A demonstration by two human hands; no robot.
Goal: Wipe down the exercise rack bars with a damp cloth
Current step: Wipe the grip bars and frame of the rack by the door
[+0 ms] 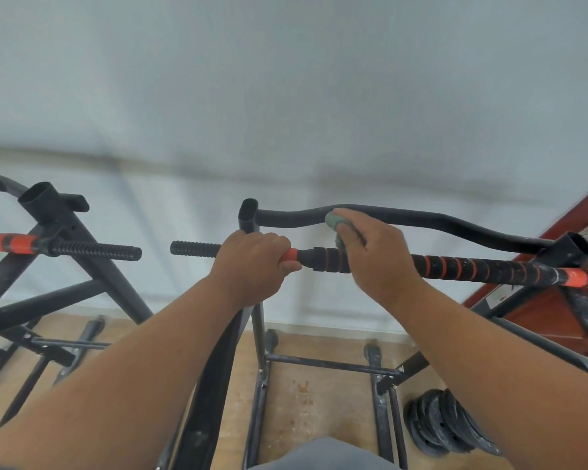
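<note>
A black metal exercise rack fills the view, with a curved black bar (421, 220) at the back and a black-and-orange padded bar (472, 268) in front of it. My left hand (252, 262) grips the orange end of the padded bar beside the rack's upright post (248, 217). My right hand (370, 252) holds a green cloth (333, 222) and presses it against the curved black bar. Most of the cloth is hidden under my fingers.
A second rack (58, 225) with a ribbed black handle (95, 251) stands at the left. Black weight plates (445, 425) lie on the wooden floor at the lower right. A white wall is behind, and a red-brown door (557, 307) is at the right.
</note>
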